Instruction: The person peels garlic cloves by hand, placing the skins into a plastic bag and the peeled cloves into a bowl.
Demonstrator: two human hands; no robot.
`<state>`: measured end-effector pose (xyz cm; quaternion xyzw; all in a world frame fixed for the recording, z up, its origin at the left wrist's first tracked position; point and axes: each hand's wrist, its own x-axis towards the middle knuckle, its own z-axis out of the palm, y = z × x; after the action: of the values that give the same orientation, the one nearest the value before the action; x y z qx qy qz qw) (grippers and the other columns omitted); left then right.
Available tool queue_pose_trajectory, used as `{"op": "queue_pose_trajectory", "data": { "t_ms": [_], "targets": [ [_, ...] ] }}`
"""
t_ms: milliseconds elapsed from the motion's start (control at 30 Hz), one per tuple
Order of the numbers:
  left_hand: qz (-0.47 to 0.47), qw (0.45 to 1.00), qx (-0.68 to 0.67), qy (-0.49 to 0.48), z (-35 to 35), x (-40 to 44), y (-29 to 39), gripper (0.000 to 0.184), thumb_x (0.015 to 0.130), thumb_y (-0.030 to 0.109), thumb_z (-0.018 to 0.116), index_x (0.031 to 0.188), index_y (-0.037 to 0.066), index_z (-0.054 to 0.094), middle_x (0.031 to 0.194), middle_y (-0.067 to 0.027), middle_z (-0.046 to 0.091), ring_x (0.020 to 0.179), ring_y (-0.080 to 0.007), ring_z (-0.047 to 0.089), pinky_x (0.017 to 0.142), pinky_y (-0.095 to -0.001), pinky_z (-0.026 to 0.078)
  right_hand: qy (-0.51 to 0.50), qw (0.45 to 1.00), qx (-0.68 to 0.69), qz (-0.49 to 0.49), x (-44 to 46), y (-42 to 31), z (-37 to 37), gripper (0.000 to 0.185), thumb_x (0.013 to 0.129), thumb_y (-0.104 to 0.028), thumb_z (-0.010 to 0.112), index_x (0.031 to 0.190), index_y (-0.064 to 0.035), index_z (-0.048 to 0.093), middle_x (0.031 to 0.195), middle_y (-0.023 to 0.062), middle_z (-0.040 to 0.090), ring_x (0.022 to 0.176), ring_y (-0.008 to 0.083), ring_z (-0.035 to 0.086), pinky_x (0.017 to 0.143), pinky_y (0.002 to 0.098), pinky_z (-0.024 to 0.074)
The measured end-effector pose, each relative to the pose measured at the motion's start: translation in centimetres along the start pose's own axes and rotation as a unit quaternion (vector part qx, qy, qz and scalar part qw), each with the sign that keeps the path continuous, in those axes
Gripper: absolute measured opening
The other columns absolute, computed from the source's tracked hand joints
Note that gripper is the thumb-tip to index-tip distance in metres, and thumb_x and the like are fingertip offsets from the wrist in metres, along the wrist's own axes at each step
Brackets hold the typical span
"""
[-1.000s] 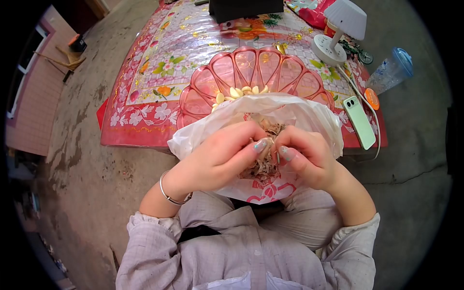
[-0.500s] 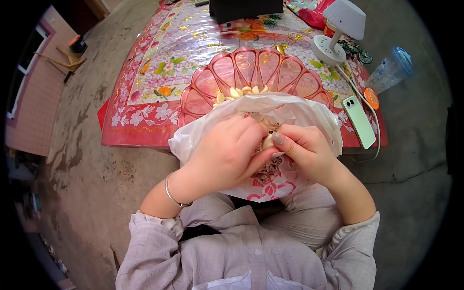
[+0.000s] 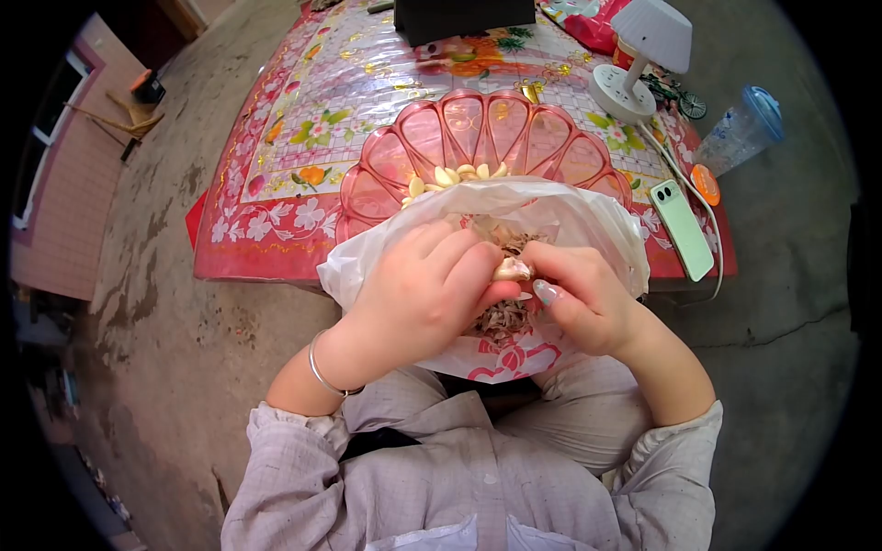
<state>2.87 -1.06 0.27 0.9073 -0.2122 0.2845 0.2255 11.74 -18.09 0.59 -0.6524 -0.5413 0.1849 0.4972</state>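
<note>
A garlic clove (image 3: 511, 269) is pinched between the fingers and thumb of my left hand (image 3: 427, 285), its right end pointing at the other hand. My right hand (image 3: 588, 296) has its fingers curled against that end, with the thumb a little lower and slightly apart from it. Both hands are over the mouth of a white plastic bag (image 3: 358, 260) with red print. Inside it lie dry garlic skins (image 3: 505, 319). Behind the bag, a pink scalloped plate (image 3: 478, 124) holds several peeled garlic cloves (image 3: 447, 175), partly hidden by the bag's rim.
A table with a flowered cover (image 3: 266, 211) stands before me. To the right are a pale green phone (image 3: 682, 230), a white cable, a white lamp (image 3: 648, 41) and a clear cup with a blue lid (image 3: 744, 129). A black object (image 3: 464, 18) stands at the back.
The right thumb has come down and away from the clove, so more of the clove shows. The left hand keeps its hold almost in the same place.
</note>
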Motion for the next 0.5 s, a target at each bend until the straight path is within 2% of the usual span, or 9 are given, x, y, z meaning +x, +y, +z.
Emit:
{"op": "queue_pose_trajectory", "data": {
  "t_ms": [67,133,167,233,500],
  "targets": [
    [0.01,1.0,0.023,-0.005,-0.14,-0.12,0.12,0.026,0.071,0.023,0.061,0.081,0.002,0.05,0.071,-0.0099,0.048,0.065,-0.0267,0.049,0.057,-0.035,0.04,-0.005,1.0,-0.023,0.003,0.03,-0.35,-0.08,0.016,0.072,-0.015,0.046,0.077,-0.0001,0.043,0.064,0.0157,0.047,0.057,0.0316,0.047,0.052,0.0363,0.0378],
    [0.025,0.996,0.079,-0.026,-0.58,0.04,0.43,0.026,0.07,0.025,0.061,0.081,0.003,0.05,0.071,-0.0078,0.048,0.066,-0.0245,0.049,0.057,-0.0335,0.039,-0.021,0.998,-0.048,0.029,0.07,-0.59,-0.1,0.015,0.069,-0.012,0.048,0.076,0.0003,0.043,0.063,0.0155,0.047,0.057,0.0316,0.047,0.053,0.0375,0.0377],
    [0.024,0.996,0.079,-0.026,-0.72,0.18,0.49,0.026,0.07,0.025,0.061,0.081,0.003,0.05,0.071,-0.0078,0.048,0.066,-0.0245,0.049,0.057,-0.0335,0.039,-0.022,0.998,-0.047,0.03,0.06,-0.6,-0.04,0.015,0.069,-0.012,0.048,0.076,0.0003,0.043,0.063,0.0155,0.047,0.057,0.0316,0.047,0.053,0.0375,0.0377],
    [0.059,0.99,0.127,-0.031,-0.93,0.44,0.47,0.022,0.075,0.025,0.055,0.069,0.006,0.046,0.065,-0.0038,0.042,0.061,-0.018,0.045,0.054,-0.0292,0.037,-0.024,0.998,-0.051,0.033,0.06,-0.57,0.11,0.014,0.069,-0.011,0.048,0.075,0.0004,0.043,0.063,0.0157,0.047,0.057,0.032,0.047,0.053,0.0379,0.0377],
    [0.108,0.969,0.217,-0.047,-0.39,0.57,0.29,0.013,0.069,0.017,0.054,0.068,0.007,0.047,0.062,-0.0023,0.04,0.059,-0.0153,0.043,0.054,-0.0269,0.036,-0.002,0.994,-0.079,0.075,-0.04,-0.32,0.74,0.009,0.073,-0.009,0.045,0.073,0.0003,0.043,0.063,0.018,0.049,0.058,0.0346,0.049,0.053,0.0396,0.0392]
  ]
}}
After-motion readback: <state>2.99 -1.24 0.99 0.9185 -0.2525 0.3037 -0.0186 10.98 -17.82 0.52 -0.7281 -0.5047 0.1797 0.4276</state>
